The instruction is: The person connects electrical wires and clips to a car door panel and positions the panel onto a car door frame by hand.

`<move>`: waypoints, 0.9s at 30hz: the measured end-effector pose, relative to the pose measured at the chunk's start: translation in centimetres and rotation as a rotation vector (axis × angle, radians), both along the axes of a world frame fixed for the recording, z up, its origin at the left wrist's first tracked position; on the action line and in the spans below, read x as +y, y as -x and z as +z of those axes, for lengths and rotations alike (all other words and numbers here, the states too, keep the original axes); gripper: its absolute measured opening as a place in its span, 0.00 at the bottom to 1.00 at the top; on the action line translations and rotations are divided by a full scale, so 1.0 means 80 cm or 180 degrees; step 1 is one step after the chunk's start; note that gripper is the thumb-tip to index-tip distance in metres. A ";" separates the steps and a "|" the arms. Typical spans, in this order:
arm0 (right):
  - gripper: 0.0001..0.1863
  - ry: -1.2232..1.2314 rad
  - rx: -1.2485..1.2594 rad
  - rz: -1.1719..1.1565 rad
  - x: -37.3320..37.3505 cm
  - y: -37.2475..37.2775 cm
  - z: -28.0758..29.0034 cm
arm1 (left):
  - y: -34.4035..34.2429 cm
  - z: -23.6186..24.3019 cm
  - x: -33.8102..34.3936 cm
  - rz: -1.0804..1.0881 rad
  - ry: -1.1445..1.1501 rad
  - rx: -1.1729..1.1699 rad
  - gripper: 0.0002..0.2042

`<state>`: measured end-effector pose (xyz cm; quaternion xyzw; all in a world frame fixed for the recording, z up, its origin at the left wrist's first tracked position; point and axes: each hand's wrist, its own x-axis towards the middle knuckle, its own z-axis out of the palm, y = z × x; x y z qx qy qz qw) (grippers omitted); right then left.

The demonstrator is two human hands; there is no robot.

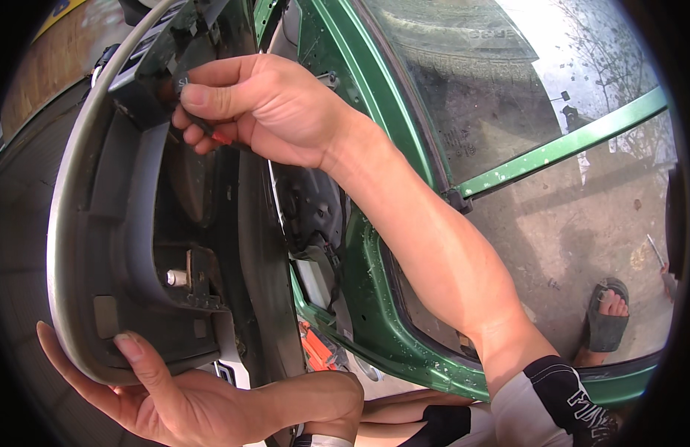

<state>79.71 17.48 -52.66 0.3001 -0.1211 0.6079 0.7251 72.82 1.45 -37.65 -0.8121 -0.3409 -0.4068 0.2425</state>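
A large curved car panel [99, 246], dark grey plastic with a pale silver rim, stands along the left and looks like a bumper. My left hand [173, 398] cups its lower corner, thumb on the inner face and fingers round the outer edge. Higher up, my right hand [248, 112] is closed round a small black-and-red tool [224, 137]. Most of that tool is hidden by the fingers, so its kind cannot be told. Below the right hand, a white peg [177, 278] sticks out of a dark bracket [203, 276] within the panel.
A green car body frame [427, 357] with speckled paint runs beside my right forearm. Window glass [479, 82] fills the upper right. An orange-red object [316, 349] lies low between panel and body. A sandalled foot [608, 316] stands on the concrete floor [538, 261].
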 end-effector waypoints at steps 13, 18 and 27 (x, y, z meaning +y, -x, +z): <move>0.10 0.0735 -0.0204 0.0017 -0.010 -0.010 0.010 | 0.003 0.000 -0.001 0.0021 0.0070 -0.0078 0.22; 0.07 0.0823 -0.0038 -0.0008 -0.023 -0.015 0.025 | -0.004 -0.004 0.000 -0.0095 0.0048 -0.0016 0.22; 0.07 0.0792 0.0183 0.0337 -0.027 -0.008 0.035 | 0.004 0.003 0.001 -0.0105 0.0053 0.0009 0.21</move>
